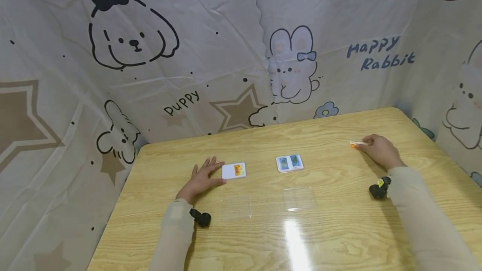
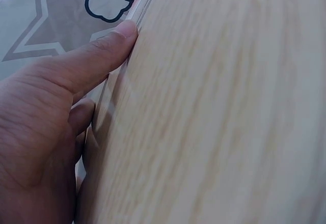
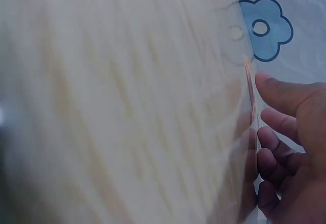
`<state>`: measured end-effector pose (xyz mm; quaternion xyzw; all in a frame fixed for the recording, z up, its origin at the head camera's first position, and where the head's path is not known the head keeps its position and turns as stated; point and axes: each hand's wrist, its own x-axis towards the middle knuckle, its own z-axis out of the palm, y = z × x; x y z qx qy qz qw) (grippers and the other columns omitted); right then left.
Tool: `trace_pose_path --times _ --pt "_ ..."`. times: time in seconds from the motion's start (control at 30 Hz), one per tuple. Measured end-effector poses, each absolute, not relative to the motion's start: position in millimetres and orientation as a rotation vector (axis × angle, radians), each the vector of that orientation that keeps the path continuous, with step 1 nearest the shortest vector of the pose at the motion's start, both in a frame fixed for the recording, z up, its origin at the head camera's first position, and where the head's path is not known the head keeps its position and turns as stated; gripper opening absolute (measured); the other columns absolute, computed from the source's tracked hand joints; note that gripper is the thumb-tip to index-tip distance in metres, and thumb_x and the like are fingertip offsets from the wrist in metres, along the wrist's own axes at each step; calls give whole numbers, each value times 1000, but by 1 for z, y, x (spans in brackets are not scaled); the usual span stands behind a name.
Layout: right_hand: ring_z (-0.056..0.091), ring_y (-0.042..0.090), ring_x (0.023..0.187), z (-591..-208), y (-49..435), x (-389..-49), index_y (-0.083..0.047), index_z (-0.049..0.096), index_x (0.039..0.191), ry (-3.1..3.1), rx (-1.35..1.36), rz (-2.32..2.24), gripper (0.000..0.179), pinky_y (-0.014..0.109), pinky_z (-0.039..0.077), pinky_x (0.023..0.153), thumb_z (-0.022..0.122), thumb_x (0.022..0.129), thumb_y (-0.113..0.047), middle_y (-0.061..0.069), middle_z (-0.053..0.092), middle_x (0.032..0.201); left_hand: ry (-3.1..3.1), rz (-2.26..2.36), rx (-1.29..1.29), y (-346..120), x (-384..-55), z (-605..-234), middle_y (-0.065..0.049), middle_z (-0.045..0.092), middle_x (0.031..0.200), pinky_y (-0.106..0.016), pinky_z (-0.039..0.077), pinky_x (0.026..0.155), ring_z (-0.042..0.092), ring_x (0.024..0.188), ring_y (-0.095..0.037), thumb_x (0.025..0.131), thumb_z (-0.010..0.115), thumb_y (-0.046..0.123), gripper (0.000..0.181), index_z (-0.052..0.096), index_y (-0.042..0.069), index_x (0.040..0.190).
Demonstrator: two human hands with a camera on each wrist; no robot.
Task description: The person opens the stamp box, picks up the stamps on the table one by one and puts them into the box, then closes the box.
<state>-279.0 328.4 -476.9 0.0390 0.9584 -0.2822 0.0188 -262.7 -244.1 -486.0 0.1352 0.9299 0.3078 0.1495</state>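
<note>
At the left of the table, a small stack of white cards (image 1: 229, 172) with an orange picture on top lies flat. My left hand (image 1: 201, 179) holds it at its left end, thumb at the near edge and index finger at the far edge. In the left wrist view the thumb (image 2: 114, 43) meets the stack's side. Over at the far right, my right hand (image 1: 381, 150) pinches a thin card (image 1: 354, 144) with orange print, low over the tabletop. The right wrist view catches this card (image 3: 249, 79) almost edge-on beside the thumb.
Between the hands lies another card stack (image 1: 290, 163) with two blue-green pictures. Nearer me are two clear plastic pieces, one on the left (image 1: 236, 207) and one on the right (image 1: 299, 199). A printed cloth (image 1: 211, 62) hangs behind the wooden table (image 1: 339, 229).
</note>
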Motion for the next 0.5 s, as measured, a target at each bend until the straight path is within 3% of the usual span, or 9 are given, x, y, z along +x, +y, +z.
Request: trace_pose_path --times 0.5 --pt "53 49 108 -480 331 -278 6 53 124 2980 129 -848 56 60 38 82 52 97 -43 32 56 122 2667 887 381 -243 -262 -485 -6 7 164 -57 -15 117 -4 152 -28 86 69 47 75 37 25 150"
